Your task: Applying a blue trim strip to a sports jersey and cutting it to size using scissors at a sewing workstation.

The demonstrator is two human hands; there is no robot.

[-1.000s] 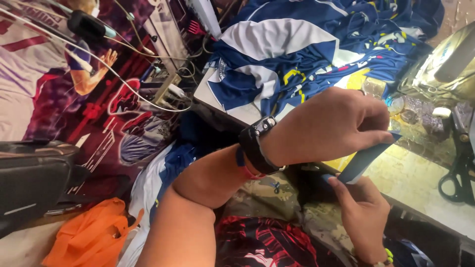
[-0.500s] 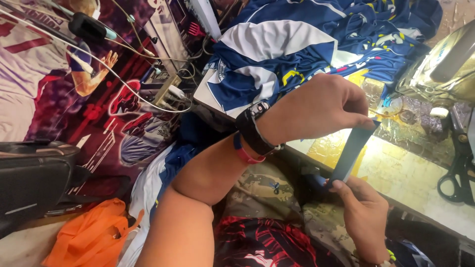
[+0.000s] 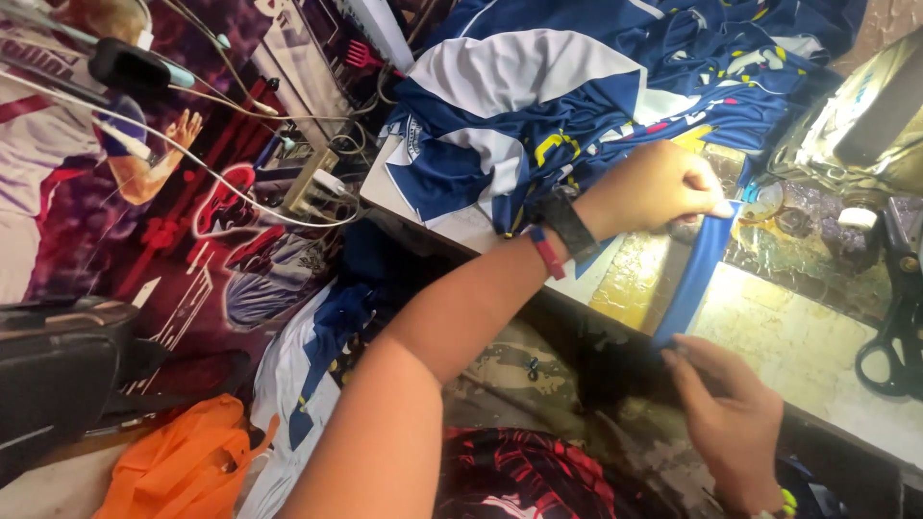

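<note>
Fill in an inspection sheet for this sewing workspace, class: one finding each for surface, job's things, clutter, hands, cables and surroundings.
Surface: worn yellowish table, partly covered with cloth.
Job's things: blue strip held taut between both hands above the table edge.
Clutter: heap of blue-and-white jerseys; black scissors at the right; orange bag on the floor.
Hands: left hand pinches the strip's upper end, with a black watch on the wrist; right hand grips the lower end.
Cables: white cables run to a plug block beside the table.
Surroundings: printed sports banner on the left; black case below it.
</note>
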